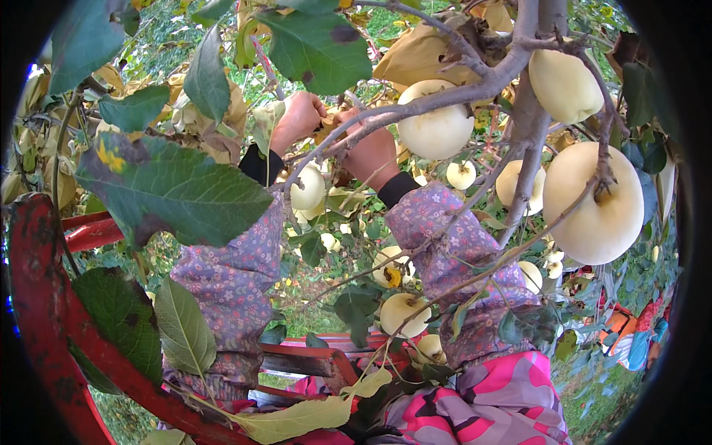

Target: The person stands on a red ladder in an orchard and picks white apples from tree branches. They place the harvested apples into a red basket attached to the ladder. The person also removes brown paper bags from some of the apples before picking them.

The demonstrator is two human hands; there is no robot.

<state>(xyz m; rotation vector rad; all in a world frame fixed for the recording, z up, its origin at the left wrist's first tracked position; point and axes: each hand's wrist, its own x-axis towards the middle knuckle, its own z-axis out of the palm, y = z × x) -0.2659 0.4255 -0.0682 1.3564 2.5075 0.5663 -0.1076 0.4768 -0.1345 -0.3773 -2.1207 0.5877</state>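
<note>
My left hand (298, 119) and my right hand (371, 146) are raised close together among the branches of an apple tree. Their fingers meet around a brown, papery scrap (329, 121), perhaps a dry leaf or bag piece; the fingertips are partly hidden. A grey branch (400, 111) crosses in front of my right wrist. Just right of that hand hangs a pale apple (435, 123), and another pale apple (308, 188) hangs below the hands. Larger pale apples (592, 203) hang at the right. Floral sleeves cover both forearms.
A red metal frame (39, 289) curves along the left and bottom, with red rungs (311, 361) below my arms. Large green leaves (178, 189) hang close to the camera. The thick trunk (528, 128) stands at the right. Bright orange and blue cloth (631, 336) lies far right.
</note>
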